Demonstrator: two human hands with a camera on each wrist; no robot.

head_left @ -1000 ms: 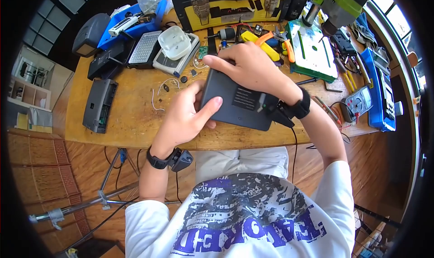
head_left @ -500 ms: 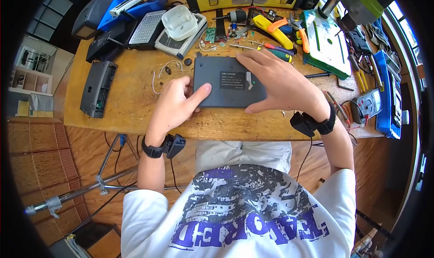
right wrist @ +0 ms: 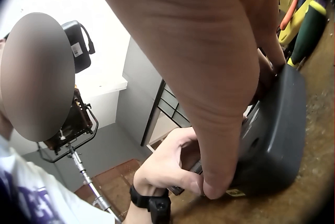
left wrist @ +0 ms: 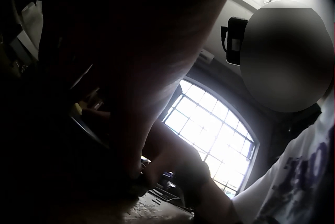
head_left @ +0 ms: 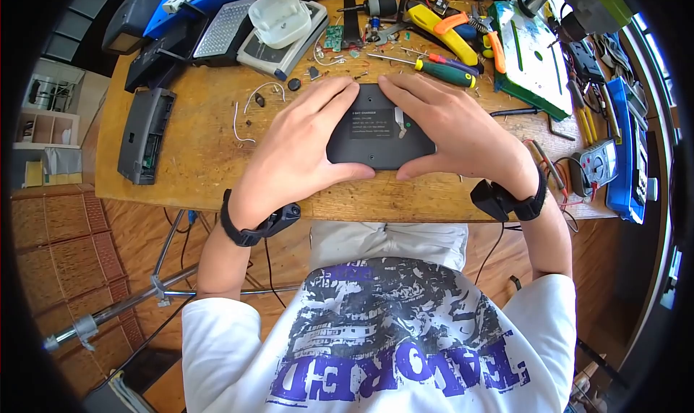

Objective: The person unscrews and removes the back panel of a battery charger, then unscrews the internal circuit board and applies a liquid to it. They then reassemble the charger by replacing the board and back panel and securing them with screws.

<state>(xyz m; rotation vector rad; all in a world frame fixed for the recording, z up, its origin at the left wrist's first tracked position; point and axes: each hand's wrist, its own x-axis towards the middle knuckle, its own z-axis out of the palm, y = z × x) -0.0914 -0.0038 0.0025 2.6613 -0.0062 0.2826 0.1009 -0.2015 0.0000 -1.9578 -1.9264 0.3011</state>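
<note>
A dark grey flat box (head_left: 372, 134) with a printed label lies on the wooden table near its front edge, label side up. The left hand (head_left: 293, 149) grips its left end, thumb along the near side and fingers at the far side. At the right end the right hand (head_left: 459, 134) holds it the same way. In the right wrist view the box (right wrist: 280, 129) rests on the table, with the right hand (right wrist: 209, 67) over it and the left hand (right wrist: 167, 164) beyond. The left wrist view is very dark; the left hand (left wrist: 131, 77) hides the box there.
An opened grey housing (head_left: 147, 137) lies at the left. Behind the hands are a white container (head_left: 280, 19), a green screwdriver (head_left: 448, 73), yellow-and-orange tools and a small circuit board (head_left: 333, 37). A multimeter (head_left: 597, 168) and a blue tray (head_left: 627, 145) stand at the right.
The box has gone from being held tilted to lying flat on the table, then slightly right. The right hand has shifted to the box's right end; the left hand now covers more of its left end.
</note>
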